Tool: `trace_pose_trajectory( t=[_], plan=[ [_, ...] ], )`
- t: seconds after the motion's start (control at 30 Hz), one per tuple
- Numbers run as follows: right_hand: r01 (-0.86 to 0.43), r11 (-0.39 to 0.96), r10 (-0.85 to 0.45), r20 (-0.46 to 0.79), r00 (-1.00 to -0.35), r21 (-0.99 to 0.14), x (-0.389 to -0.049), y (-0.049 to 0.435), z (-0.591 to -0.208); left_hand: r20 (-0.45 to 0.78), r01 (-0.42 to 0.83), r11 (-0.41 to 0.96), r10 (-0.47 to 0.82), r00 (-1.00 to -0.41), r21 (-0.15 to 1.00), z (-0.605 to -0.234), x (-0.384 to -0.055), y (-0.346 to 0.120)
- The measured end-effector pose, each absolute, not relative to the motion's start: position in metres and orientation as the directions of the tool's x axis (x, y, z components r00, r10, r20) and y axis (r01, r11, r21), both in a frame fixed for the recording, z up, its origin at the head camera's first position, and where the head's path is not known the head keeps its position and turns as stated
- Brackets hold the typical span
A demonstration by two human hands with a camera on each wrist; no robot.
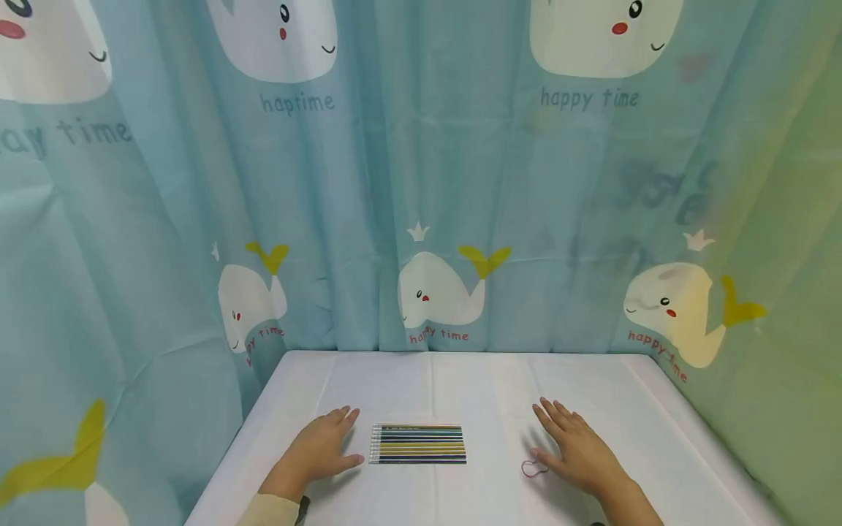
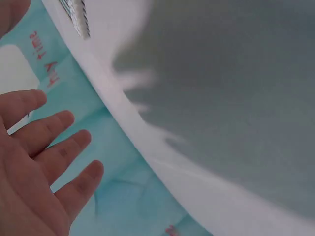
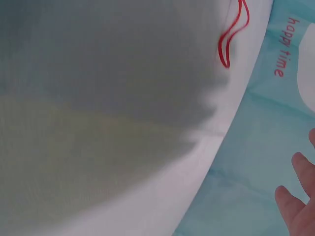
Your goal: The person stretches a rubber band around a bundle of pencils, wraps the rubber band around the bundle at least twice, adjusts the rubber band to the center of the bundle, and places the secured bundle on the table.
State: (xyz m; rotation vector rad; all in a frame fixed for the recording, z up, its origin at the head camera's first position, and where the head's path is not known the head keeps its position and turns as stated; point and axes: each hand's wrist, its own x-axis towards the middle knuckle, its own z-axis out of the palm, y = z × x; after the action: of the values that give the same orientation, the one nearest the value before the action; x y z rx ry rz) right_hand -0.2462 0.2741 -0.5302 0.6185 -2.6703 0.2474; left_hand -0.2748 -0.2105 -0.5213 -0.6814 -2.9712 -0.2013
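A row of several pencils (image 1: 421, 444) lies flat and side by side on the white table, their pale ends to the left. Just left of the row, my left hand (image 1: 322, 446) hovers with spread fingers and holds nothing. The left wrist view catches only the pencils' pale ends (image 2: 78, 19) at its top. My right hand (image 1: 579, 449) is held over the table to the right, its fingers extended and nothing in it. By its thumb a thin red loop (image 1: 534, 469) of cord or elastic lies on the table; the right wrist view also shows this red loop (image 3: 224, 46).
A white cloth covers the table (image 1: 487, 387). Behind it and along both sides hangs a blue-green curtain (image 1: 368, 183) printed with whales. Both hands cast shadows on the cloth.
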Motion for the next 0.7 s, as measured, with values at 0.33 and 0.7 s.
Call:
trace_pose_trajectory(
  t=[0.33, 0.7],
  plan=[
    [-0.513, 0.853, -0.446, 0.376, -0.813, -0.098, -0.255, 0.258, -0.524, 0.073, 0.447, 0.884, 0.441, -0.895, 0.139, -0.518, -0.281, -0.179],
    [-0.534, 0.836, -0.482, 0.295, -0.825, -0.129, -0.259, 0.228, -0.525, 0.021, 0.459, 0.881, 0.460, -0.888, 0.109, -0.530, -0.283, -0.164]
  ],
)
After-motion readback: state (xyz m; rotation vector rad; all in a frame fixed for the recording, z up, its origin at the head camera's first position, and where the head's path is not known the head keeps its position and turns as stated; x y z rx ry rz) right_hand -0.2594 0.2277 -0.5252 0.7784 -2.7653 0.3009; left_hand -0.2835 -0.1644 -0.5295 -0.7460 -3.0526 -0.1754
